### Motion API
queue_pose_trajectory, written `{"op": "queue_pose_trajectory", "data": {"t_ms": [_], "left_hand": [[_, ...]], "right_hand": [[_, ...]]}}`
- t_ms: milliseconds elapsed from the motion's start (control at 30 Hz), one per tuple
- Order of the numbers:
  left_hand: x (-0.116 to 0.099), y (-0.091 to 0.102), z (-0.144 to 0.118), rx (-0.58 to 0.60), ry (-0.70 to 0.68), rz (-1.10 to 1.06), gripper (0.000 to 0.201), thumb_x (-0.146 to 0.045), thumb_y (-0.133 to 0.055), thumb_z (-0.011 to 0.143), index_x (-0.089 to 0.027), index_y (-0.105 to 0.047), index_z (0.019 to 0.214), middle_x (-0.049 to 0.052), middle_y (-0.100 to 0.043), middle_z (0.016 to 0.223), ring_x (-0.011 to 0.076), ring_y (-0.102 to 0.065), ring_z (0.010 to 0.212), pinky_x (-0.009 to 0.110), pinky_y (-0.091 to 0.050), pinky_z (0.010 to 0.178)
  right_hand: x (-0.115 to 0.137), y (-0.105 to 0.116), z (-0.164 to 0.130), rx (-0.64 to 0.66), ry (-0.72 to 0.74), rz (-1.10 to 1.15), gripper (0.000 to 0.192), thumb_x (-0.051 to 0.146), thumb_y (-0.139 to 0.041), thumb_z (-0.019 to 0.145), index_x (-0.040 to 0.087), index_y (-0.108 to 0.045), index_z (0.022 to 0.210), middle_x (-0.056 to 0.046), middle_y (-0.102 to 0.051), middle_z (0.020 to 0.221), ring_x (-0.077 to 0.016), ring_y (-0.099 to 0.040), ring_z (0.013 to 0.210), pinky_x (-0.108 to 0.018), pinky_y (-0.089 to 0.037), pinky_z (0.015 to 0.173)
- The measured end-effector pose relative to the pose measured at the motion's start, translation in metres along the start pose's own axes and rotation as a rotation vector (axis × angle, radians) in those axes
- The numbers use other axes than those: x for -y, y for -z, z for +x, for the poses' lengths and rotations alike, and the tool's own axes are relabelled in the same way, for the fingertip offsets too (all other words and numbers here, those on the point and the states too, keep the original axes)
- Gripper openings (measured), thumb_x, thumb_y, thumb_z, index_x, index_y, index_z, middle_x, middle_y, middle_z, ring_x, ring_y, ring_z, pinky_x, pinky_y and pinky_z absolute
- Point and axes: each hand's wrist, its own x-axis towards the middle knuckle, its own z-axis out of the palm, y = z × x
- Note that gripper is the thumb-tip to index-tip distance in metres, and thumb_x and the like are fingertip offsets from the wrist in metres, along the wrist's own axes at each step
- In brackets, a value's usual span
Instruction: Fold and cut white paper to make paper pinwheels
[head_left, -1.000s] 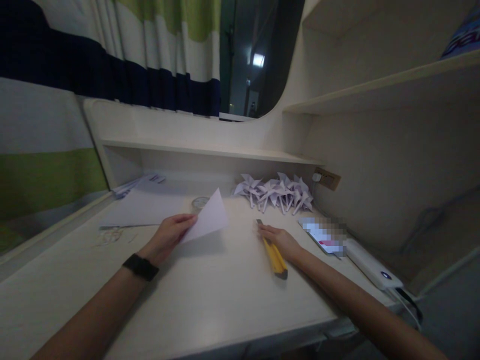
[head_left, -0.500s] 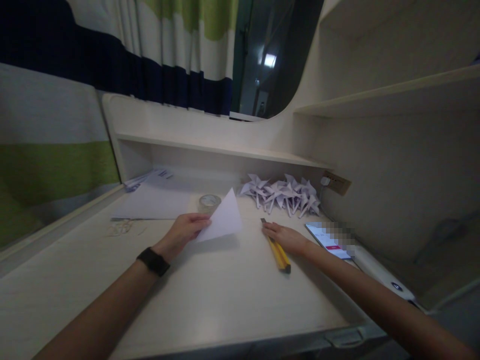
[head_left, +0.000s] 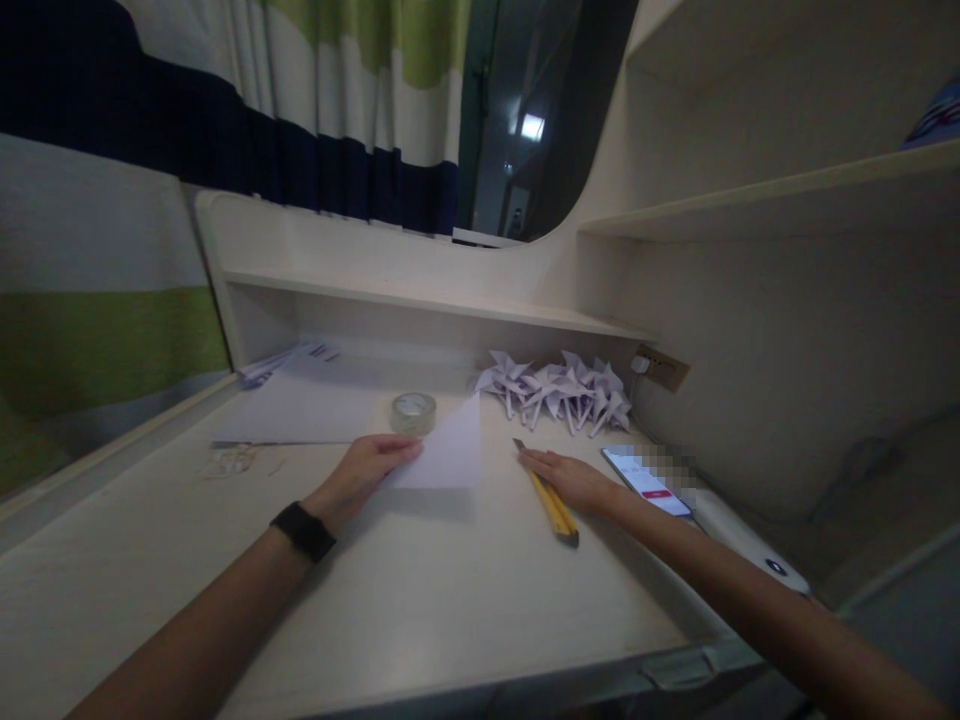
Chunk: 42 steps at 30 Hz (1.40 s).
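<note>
Near the tabletop's (head_left: pixel 450 590) middle, our left hand (head_left: pixel 365 472) pinches light, floppy folded paper (head_left: pixel 444 458) by its edge; our right hand (head_left: pixel 574 482) lies open on the stiff yellow knife (head_left: pixel 553 503).

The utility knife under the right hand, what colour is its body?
The utility knife is yellow with a dark end; the head view shows it beside the right hand.

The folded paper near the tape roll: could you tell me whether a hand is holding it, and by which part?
Yes: the left hand holds the folded paper by its left corner. The right hand rests on the yellow utility knife.
</note>
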Motion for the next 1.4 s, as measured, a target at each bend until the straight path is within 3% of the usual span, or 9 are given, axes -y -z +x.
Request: {"op": "queue_pose_trajectory", "data": {"t_ms": [67,200,267,300,367,433,500,933,1400], "left_hand": [[-0.002,0.000,-0.001,0.007,-0.019,0.037,0.043,-0.049,-0.071,0.071,-0.012,-0.073,0.092,0.011,-0.073,0.090,0.0212,-0.064,0.072,0.032,-0.048,0.068],[-0.012,-0.001,-0.004,0.085,-0.061,0.202,0.036,-0.048,-0.070,0.071,-0.014,-0.075,0.081,0.007,-0.072,0.078,0.0189,-0.060,0.066,0.028,-0.043,0.063],[-0.016,-0.003,-0.006,0.186,-0.068,0.291,0.033,-0.048,-0.069,0.071,-0.016,-0.074,0.075,0.005,-0.070,0.072,0.0181,-0.058,0.065,0.027,-0.041,0.062],[-0.017,-0.004,-0.007,0.234,-0.071,0.336,0.031,-0.047,-0.069,0.070,-0.017,-0.074,0.073,0.004,-0.070,0.069,0.0179,-0.058,0.064,0.027,-0.041,0.062],[-0.016,-0.007,-0.007,0.318,-0.082,0.416,0.029,-0.046,-0.069,0.071,-0.017,-0.074,0.071,0.003,-0.069,0.068,0.0175,-0.057,0.063,0.026,-0.040,0.061],[-0.012,-0.008,-0.005,0.382,-0.099,0.465,0.028,-0.045,-0.067,0.073,-0.017,-0.074,0.071,0.003,-0.069,0.068,0.0164,-0.056,0.062,0.025,-0.040,0.060],[-0.006,-0.007,-0.002,0.413,-0.109,0.488,0.028,-0.043,-0.064,0.076,-0.016,-0.074,0.073,0.004,-0.070,0.069,0.0155,-0.056,0.061,0.025,-0.039,0.059],[0.000,-0.013,-0.009,0.669,-0.101,0.609,0.030,-0.038,-0.056,0.082,-0.016,-0.070,0.066,-0.001,-0.057,0.056,0.0112,-0.044,0.051,0.022,-0.031,0.050],[-0.007,-0.012,-0.010,0.712,-0.115,0.573,0.029,-0.041,-0.061,0.080,-0.015,-0.072,0.071,0.000,-0.062,0.061,0.0103,-0.047,0.054,0.021,-0.034,0.053]], "right_hand": [[0.003,0.004,0.002,-0.100,-0.027,-0.004,0.052,0.010,-0.042,0.088,0.020,-0.046,0.139,-0.009,-0.045,0.145,-0.0198,-0.045,0.131,-0.038,-0.037,0.109],[0.027,0.022,0.019,-0.617,-0.228,0.091,0.043,0.012,-0.038,0.089,0.013,-0.058,0.126,-0.013,-0.056,0.134,-0.0210,-0.048,0.129,-0.040,-0.035,0.110],[0.049,0.032,0.032,-0.736,-0.245,0.194,0.033,0.022,-0.045,0.090,0.016,-0.067,0.114,-0.012,-0.065,0.122,-0.0228,-0.053,0.123,-0.038,-0.040,0.105],[0.061,0.037,0.040,-0.681,-0.226,0.271,0.030,0.027,-0.048,0.090,0.016,-0.069,0.109,-0.010,-0.069,0.115,-0.0225,-0.060,0.113,-0.036,-0.044,0.099],[0.084,0.042,0.053,-0.357,-0.113,0.430,0.028,0.032,-0.052,0.089,0.016,-0.073,0.099,-0.008,-0.074,0.099,-0.0196,-0.068,0.089,-0.028,-0.050,0.079],[0.100,0.042,0.065,0.002,0.028,0.471,0.026,0.033,-0.060,0.083,0.015,-0.075,0.092,-0.005,-0.075,0.084,-0.0169,-0.066,0.073,-0.023,-0.047,0.065],[0.108,0.037,0.072,0.165,0.085,0.488,0.023,0.030,-0.063,0.081,0.012,-0.076,0.086,-0.004,-0.073,0.074,-0.0150,-0.063,0.066,-0.021,-0.043,0.059],[0.112,0.002,0.071,0.474,0.101,0.844,0.024,0.031,-0.066,0.075,0.011,-0.076,0.085,0.000,-0.067,0.068,-0.0111,-0.054,0.061,-0.020,-0.041,0.059],[0.114,0.008,0.064,0.531,-0.068,1.207,0.025,0.031,-0.076,0.064,0.009,-0.075,0.075,0.002,-0.060,0.054,-0.0071,-0.046,0.046,-0.020,-0.032,0.046]]}}
